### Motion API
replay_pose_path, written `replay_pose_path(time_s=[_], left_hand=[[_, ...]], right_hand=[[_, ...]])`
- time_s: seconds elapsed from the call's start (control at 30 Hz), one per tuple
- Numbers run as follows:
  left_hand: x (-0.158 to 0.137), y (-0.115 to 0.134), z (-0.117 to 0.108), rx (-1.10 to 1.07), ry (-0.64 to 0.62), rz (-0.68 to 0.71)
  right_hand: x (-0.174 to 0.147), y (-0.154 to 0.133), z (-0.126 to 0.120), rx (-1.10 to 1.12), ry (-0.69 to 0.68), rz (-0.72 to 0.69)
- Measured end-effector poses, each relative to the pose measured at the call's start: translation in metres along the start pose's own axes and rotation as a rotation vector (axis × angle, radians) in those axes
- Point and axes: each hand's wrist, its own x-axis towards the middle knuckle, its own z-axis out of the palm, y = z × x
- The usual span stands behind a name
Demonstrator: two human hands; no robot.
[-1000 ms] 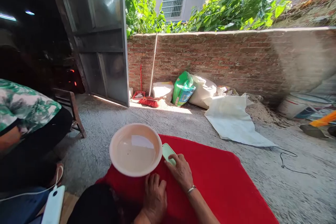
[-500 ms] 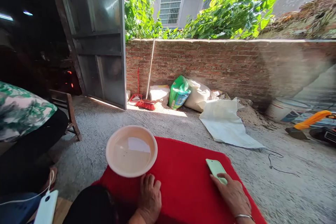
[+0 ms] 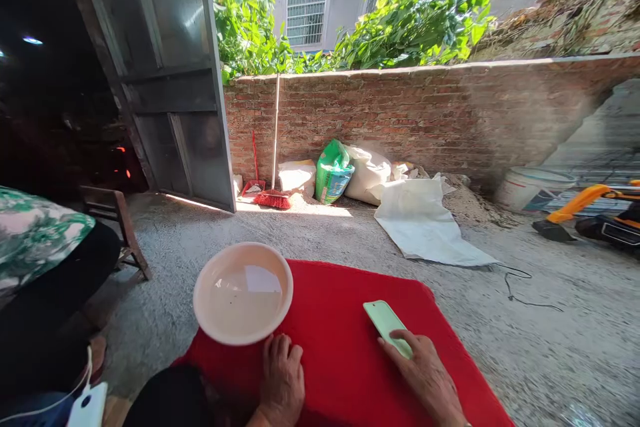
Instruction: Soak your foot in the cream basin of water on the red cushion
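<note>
My right hand (image 3: 425, 370) grips the near end of a pale green flat piece (image 3: 384, 321) with rounded corners and a small hole at its far end, low over or on a red cloth (image 3: 330, 320). Thumb and fingers pinch its edges; I cannot tell whether its underside touches the cloth. To the left, my left hand (image 3: 283, 373) rests on the cloth with its fingers bent a little and nothing visible in them. Its fingertips lie close to the near rim of a pale pink basin (image 3: 207, 327), which holds water with a bright reflection.
A seated person in a patterned top (image 3: 43, 233) is at the left, near a wooden chair (image 3: 117, 217) and a white phone (image 3: 89, 407) on a cable. Farther off are a metal door (image 3: 185, 147), a red broom (image 3: 273, 199), sacks (image 3: 333, 177), a white sheet (image 3: 425, 220) and a yellow toy digger (image 3: 580, 203).
My right hand has moved left over the cloth with the pale green piece. My left hand stays by the basin. The whole view has shifted slightly.
</note>
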Motion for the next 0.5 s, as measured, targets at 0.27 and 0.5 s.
replay_pose_path(time_s=[0.27, 0.5], left_hand=[[0.000, 0.003, -0.003, -0.014, 0.010, -0.001], [0.002, 0.000, 0.005, 0.024, 0.029, 0.014]], right_hand=[[0.022, 0.025, -0.033, -0.198, 0.050, 0.166], [0.020, 0.019, -0.045, -0.120, 0.000, 0.022]])
